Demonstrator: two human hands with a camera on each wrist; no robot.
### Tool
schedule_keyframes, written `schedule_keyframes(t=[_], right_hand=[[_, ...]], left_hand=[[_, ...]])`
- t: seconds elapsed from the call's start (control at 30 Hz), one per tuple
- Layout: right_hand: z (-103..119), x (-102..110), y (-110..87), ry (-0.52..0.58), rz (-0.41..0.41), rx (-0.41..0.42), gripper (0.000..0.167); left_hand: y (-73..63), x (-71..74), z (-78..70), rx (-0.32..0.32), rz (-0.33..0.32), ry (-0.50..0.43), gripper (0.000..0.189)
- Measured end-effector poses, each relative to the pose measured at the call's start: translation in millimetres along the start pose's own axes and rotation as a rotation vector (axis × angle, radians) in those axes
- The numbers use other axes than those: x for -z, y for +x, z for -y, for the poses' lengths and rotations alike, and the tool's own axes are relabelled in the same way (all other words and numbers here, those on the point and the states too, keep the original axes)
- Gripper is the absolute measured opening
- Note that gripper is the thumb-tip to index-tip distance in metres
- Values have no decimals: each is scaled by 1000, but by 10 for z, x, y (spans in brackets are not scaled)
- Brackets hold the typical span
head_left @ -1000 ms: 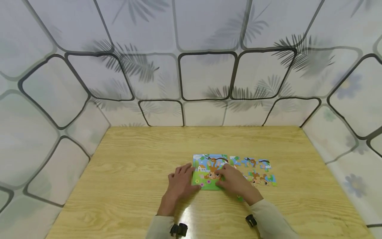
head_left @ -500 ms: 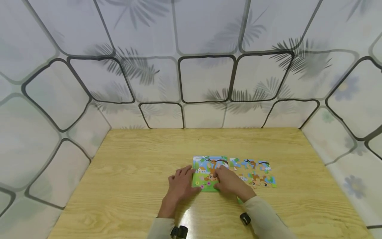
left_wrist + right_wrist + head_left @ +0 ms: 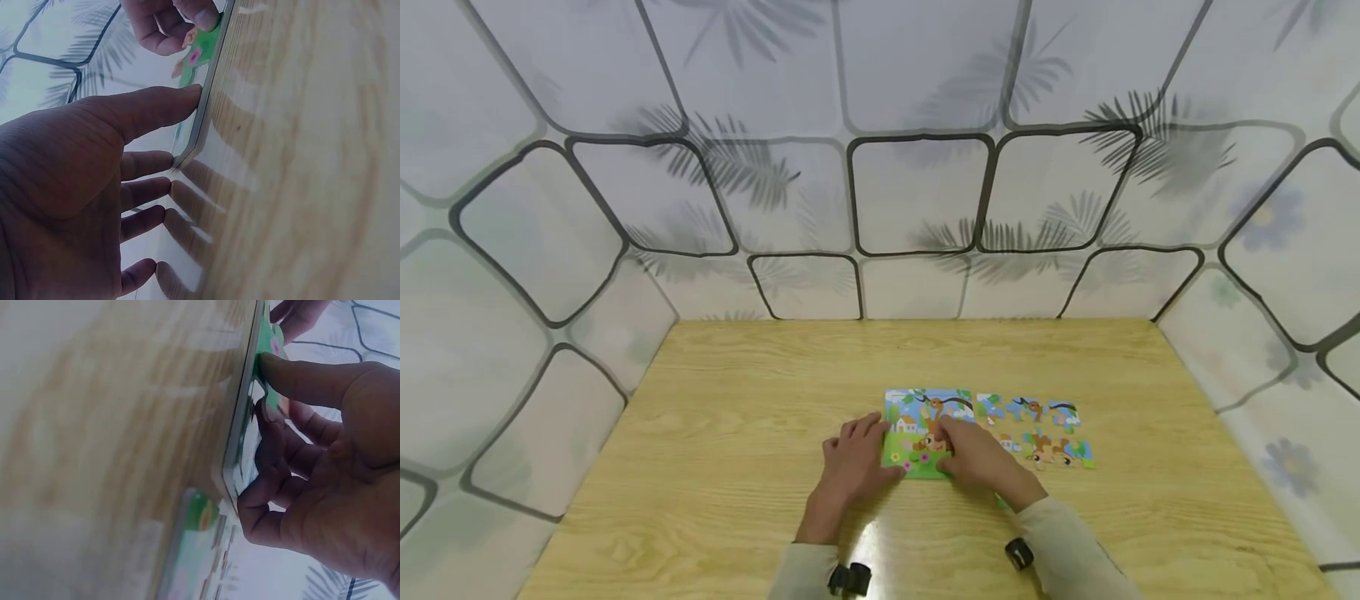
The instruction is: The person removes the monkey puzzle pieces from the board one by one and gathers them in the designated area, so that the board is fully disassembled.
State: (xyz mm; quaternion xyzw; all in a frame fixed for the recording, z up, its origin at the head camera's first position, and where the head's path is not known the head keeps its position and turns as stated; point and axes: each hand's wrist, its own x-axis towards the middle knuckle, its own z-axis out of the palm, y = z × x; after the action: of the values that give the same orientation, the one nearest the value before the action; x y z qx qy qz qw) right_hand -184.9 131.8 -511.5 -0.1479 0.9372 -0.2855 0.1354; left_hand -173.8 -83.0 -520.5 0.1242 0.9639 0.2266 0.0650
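A square jigsaw puzzle [image 3: 917, 402] with a monkey, a house and flowers lies on the table in the head view. My left hand [image 3: 852, 458] rests at its left side; the left wrist view has the fingers extended and the thumb tip touching the board's edge. At the lower right of the picture, my right hand [image 3: 981, 454] pinches a green puzzle piece [image 3: 271, 344] between thumb and fingers. That piece stands partly raised over the frame in the right wrist view, and its pink flower shows in the left wrist view. The right hand covers the puzzle's lower right corner.
Several puzzle pieces [image 3: 1041, 450] lie in rows on the wooden table [image 3: 760, 375], right of the puzzle. Part of them is hidden by the right hand and forearm. A patterned fabric wall [image 3: 917, 200] encloses the table's back and sides.
My right hand has shifted slightly left over the puzzle since a second ago, covering more of the monkey's face. The left hand keeps its place at the left edge.
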Motion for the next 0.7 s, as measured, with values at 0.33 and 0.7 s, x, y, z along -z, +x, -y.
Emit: schedule_keyframes(t=[0.33,0.7], right_hand=[[-36,47,-81,62,-63,61,21],[-410,331,-303,129,-111,70,13]], left_hand=[[11,24,-6,-15,1,6,69],[1,17,10,-13,16,-9,71]])
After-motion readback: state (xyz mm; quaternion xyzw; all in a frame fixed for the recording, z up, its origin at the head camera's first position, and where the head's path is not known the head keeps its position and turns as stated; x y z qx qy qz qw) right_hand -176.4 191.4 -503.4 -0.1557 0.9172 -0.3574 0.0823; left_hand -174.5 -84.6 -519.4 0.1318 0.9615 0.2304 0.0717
